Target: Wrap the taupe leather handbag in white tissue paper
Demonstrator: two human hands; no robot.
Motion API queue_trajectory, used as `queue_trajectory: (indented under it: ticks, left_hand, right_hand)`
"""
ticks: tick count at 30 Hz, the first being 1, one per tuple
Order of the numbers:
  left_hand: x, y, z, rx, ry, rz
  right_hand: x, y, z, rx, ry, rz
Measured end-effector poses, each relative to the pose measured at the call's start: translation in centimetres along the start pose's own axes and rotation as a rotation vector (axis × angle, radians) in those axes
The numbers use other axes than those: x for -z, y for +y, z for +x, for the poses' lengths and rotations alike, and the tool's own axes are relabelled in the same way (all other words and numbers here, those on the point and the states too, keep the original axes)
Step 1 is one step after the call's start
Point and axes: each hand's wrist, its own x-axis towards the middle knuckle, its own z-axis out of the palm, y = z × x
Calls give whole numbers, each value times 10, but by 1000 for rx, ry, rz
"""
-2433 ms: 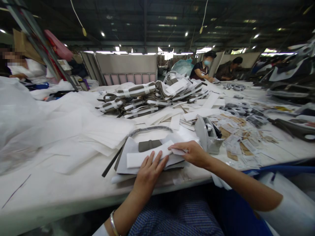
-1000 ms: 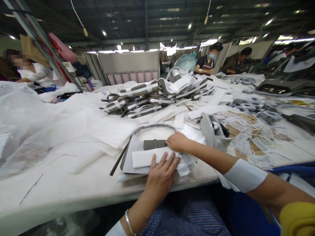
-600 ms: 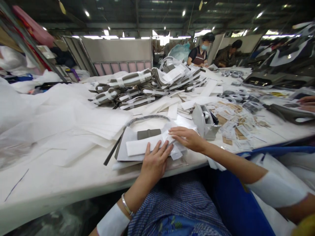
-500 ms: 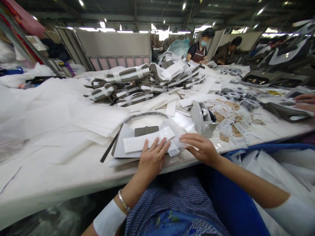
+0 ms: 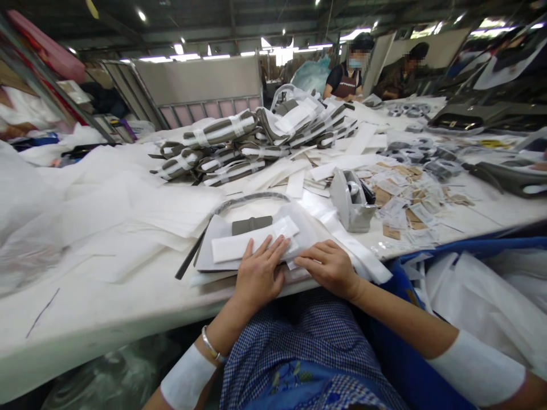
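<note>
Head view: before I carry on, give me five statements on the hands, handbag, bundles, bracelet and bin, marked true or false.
1. The left hand lies on the white foam strip. True.
2. The right hand rests on the piled bundles. False: it is near the right side of the handbag.
3. The handbag's curved handle is on its far side. True.
4. The silver bracelet is on the right wrist. False: it is on the left.
5. The bin at the right is red. False: it is blue.
</note>
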Motion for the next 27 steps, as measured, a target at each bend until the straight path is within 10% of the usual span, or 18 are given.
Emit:
queue_trajectory:
  ticks: [27]
  left_hand:
    - [-22,-1,3,19,122,100]
  right_hand:
    - [-15,11,-34,-34,-297,208]
